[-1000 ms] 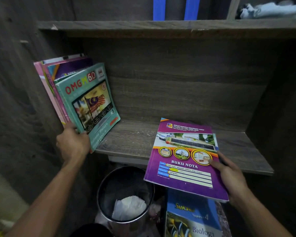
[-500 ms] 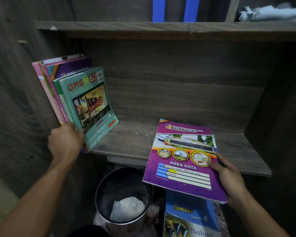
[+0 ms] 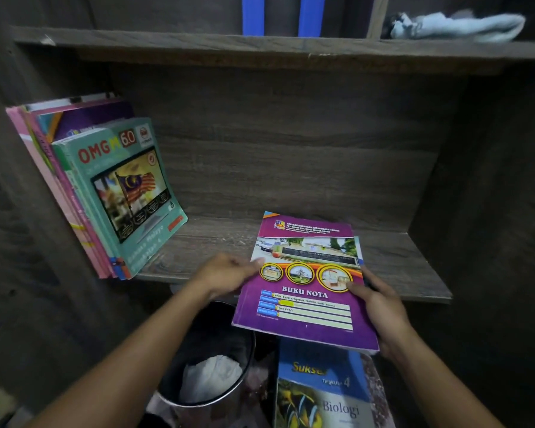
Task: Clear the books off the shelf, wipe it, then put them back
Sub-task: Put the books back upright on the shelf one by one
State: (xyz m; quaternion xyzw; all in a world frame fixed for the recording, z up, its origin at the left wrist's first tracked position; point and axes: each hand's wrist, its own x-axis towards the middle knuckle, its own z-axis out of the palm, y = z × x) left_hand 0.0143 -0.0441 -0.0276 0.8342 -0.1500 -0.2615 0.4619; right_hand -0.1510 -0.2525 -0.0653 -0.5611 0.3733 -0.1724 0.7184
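Note:
A purple "Buku Nota" notebook (image 3: 306, 285) lies half on the dark wooden shelf (image 3: 393, 267), its near end hanging past the front edge. My right hand (image 3: 377, 307) grips its right edge, thumb on the cover. My left hand (image 3: 229, 273) touches the notebook's left edge; how its fingers lie is blurred. Several books stand leaning against the left wall, a teal "OMG 6.0" book (image 3: 127, 193) in front of pink and purple ones (image 3: 59, 168). No hand touches them.
Below the shelf stands a round metal bin (image 3: 207, 366) with crumpled white paper inside. A blue "Biologi" book (image 3: 325, 390) lies on a pile beside it. On the upper shelf rest a light cloth (image 3: 457, 24) and two blue uprights (image 3: 254, 13).
My left hand let go of the leaning books and moved right to the purple notebook's left edge. The leaning books stayed upright. My right hand kept hold of the notebook.

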